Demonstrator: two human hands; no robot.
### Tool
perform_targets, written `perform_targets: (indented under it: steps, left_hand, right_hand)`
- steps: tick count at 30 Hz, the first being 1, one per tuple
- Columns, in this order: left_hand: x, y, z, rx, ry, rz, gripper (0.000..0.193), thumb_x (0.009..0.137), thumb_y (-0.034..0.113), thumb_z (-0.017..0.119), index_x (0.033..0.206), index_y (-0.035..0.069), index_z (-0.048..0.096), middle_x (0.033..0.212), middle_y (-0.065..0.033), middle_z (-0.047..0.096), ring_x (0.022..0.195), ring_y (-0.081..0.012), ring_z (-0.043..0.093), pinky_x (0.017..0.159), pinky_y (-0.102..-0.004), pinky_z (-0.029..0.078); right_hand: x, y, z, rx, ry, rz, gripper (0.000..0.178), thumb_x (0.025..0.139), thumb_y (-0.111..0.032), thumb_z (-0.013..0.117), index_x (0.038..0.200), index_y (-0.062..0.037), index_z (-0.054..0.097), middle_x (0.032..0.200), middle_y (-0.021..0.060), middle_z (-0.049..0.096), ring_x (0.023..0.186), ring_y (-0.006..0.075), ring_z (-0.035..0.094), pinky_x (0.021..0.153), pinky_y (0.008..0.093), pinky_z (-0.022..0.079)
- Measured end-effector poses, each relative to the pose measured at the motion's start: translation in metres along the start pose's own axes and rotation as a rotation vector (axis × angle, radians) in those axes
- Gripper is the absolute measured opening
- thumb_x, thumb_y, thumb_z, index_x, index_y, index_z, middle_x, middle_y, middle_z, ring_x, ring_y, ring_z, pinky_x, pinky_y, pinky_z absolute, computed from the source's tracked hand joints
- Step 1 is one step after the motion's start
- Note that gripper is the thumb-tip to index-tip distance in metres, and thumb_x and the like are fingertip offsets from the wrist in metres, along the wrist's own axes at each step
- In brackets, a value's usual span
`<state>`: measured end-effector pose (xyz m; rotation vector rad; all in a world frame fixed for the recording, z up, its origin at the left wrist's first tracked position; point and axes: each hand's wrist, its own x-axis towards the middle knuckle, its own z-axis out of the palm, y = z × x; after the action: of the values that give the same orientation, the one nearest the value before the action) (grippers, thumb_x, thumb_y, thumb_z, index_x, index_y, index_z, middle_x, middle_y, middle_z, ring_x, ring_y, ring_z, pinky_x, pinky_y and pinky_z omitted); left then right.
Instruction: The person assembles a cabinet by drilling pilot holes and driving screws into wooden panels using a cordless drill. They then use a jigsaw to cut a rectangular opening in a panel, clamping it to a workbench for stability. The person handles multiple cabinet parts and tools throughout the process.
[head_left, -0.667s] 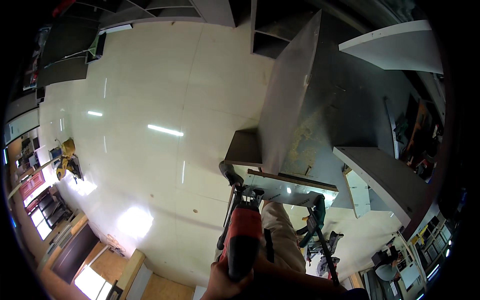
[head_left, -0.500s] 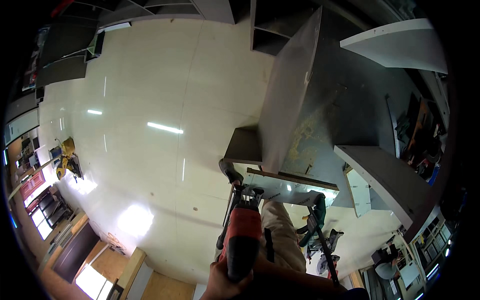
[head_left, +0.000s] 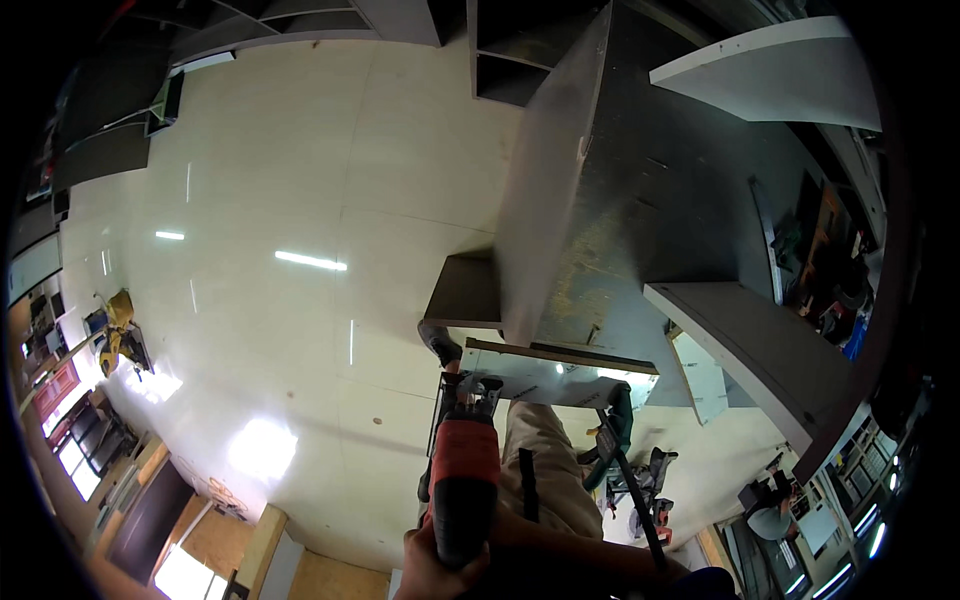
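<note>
My left hand [head_left: 428, 565] wraps around the rear of a red and black power tool [head_left: 467, 465] that looks like a jigsaw. Its metal front rests at the left end of a board [head_left: 560, 378] covered in light printed film, with a brown edge along its far side. My right forearm [head_left: 575, 550] crosses from the lower right toward the tool; the tool's black body hides that hand. My leg [head_left: 540, 450] in beige trousers shows below the board. Near the board's right end is a green and black object [head_left: 620, 415], its kind unclear.
A large grey cabinet panel [head_left: 680, 180] stands beyond the board, dusted with sawdust. A grey box-like piece [head_left: 465, 290] stands by my dark shoe [head_left: 440, 342]. Another panel [head_left: 745, 340] leans at the right. A yellow and black machine [head_left: 122, 330] sits on the pale floor at far left.
The whole view has shifted, so everything sits a little further left. The tool stays at the board's left end, and my left hand keeps its hold.
</note>
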<state>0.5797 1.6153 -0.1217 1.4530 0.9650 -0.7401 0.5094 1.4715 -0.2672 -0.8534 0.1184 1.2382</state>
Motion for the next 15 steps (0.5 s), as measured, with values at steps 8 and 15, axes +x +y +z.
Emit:
perform_targets:
  steps: [8, 15]
  left_hand:
    - [0.002, -0.002, 0.002, 0.007, -0.006, 0.045, 0.015, 0.077, 0.012, 0.074, 0.083, 0.000, 0.067, 0.070, -0.0032, 0.067, 0.065, -0.0088, 0.062, 0.060, -0.0291, 0.052]
    - [0.000, -0.002, -0.002, 0.023, -0.018, -0.021, 0.012, 0.078, 0.011, 0.073, 0.080, 0.001, 0.067, 0.068, -0.0028, 0.066, 0.058, -0.0086, 0.061, 0.053, -0.0283, 0.050]
  right_hand:
    - [0.003, 0.039, 0.003, 0.055, -0.002, -0.053, 0.054, 0.099, -0.028, 0.062, 0.143, -0.0022, 0.044, 0.136, 0.0132, 0.057, 0.127, 0.0232, 0.056, 0.106, 0.0396, 0.046]
    - [0.010, 0.008, 0.009, 0.154, 0.010, 0.065, 0.062, 0.095, -0.026, 0.069, 0.145, -0.0041, 0.039, 0.135, 0.0141, 0.057, 0.127, 0.0235, 0.055, 0.105, 0.0394, 0.047]
